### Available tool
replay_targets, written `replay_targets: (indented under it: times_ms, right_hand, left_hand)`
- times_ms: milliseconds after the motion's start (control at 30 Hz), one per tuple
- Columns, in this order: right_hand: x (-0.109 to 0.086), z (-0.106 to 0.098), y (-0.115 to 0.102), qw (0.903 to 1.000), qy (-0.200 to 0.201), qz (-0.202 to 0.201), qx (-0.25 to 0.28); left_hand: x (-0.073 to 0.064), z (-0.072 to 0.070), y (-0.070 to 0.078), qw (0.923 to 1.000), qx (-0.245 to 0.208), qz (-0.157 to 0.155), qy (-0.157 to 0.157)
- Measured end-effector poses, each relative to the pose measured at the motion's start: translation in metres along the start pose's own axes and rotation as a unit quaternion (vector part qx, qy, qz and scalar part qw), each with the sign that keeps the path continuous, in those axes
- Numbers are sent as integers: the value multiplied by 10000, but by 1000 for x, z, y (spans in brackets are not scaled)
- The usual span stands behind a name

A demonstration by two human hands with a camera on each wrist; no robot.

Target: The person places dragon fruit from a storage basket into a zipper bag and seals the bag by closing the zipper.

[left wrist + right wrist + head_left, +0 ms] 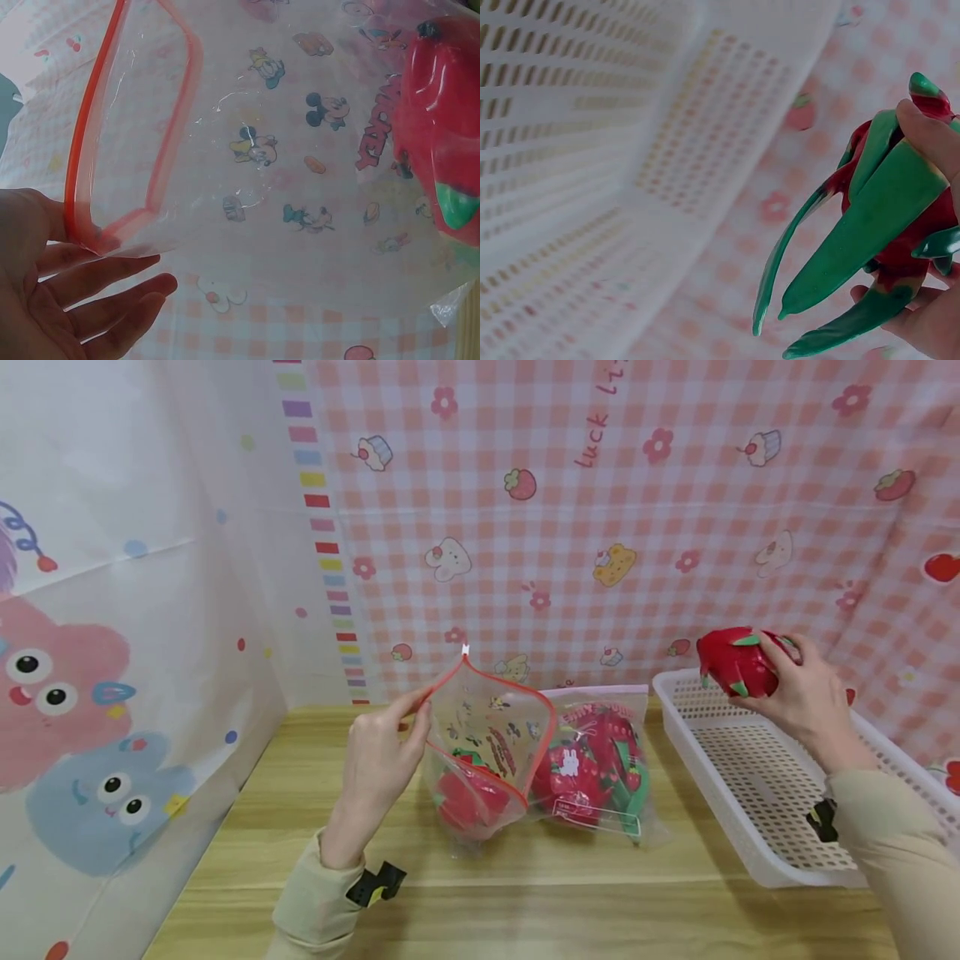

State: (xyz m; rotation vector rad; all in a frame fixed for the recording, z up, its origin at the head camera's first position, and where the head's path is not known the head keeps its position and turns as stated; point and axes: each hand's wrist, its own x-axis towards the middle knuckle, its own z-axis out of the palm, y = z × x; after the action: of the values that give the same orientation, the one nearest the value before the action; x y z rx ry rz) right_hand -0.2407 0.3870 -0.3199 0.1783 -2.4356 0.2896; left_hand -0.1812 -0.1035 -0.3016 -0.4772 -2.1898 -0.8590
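Observation:
In the head view, my left hand (384, 760) pinches the red-edged rim of a clear zip bag (517, 706), whose mouth gapes. Inside that bag lies a red dragon fruit (468, 802) with green tips, also seen through the plastic as a red fruit (442, 120) in the left wrist view. My right hand (810, 693) grips another dragon fruit (738, 660) above the white basket. Long green leaves (870, 217) stick out from this fruit in the right wrist view. Thumb and fingers wrap around its sides.
A second zip bag (652, 814), pink at the top and filled with red and green fruit, lies right of the first one. The white perforated basket (720, 802) stands at the right on the wooden table (465, 918). Patterned cloth (562, 527) hangs behind.

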Motion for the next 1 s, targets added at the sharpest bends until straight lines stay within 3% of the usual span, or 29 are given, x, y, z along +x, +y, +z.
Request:
replay_targets:
  times_ms: [133, 267, 567, 1000]
  right_hand:
    - [4, -6, -27, 9984, 337, -430, -153]
    - [5, -12, -56, 9959, 408, -782, -175]
    - [1, -25, -114, 9819, 784, -1723, -9]
    - [-7, -50, -182, 9697, 838, -2241, 494]
  left_hand:
    - [0, 1, -1, 10000, 31, 24, 28]
    - [0, 1, -2, 10000, 64, 22, 31]
    - [0, 1, -2, 10000, 59, -28, -29]
    - [1, 2, -1, 10000, 22, 46, -3]
